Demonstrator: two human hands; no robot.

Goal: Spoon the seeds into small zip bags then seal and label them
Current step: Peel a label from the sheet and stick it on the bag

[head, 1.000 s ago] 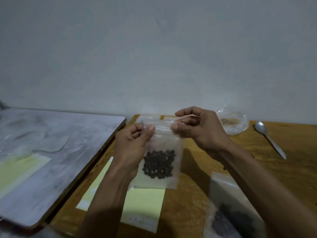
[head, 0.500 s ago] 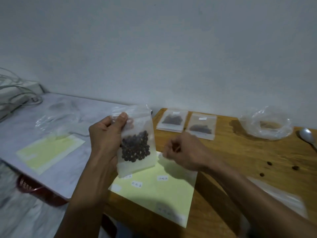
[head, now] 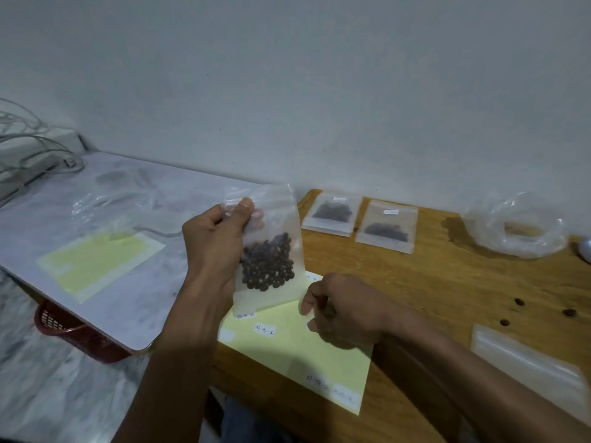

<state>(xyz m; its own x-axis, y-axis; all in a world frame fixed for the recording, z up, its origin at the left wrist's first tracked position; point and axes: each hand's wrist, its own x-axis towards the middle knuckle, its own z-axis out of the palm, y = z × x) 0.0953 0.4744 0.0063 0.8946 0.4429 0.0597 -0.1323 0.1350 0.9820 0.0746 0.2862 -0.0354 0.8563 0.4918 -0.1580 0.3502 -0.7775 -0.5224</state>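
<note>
My left hand (head: 215,247) holds a small clear zip bag (head: 268,247) of dark round seeds upright by its top left corner, thumb in front. My right hand (head: 340,310) rests below it on a yellow label sheet (head: 297,356), fingers curled at the sheet's upper edge; whether they pinch a label is hidden. Small white handwritten labels (head: 264,330) sit on the sheet. Two filled, labelled seed bags (head: 332,214) (head: 387,227) lie at the back of the wooden table (head: 447,282).
A crumpled clear plastic bag (head: 515,225) and a spoon's bowl (head: 585,249) are at the far right. Three loose seeds (head: 519,302) and empty zip bags (head: 524,362) lie right. A marble-look board (head: 128,244) carries another yellow sheet (head: 96,260). A red basket (head: 73,334) sits below.
My right hand let go of the bag's top and dropped to the yellow label sheet. My left hand now holds the seed bag alone, and my view swung left.
</note>
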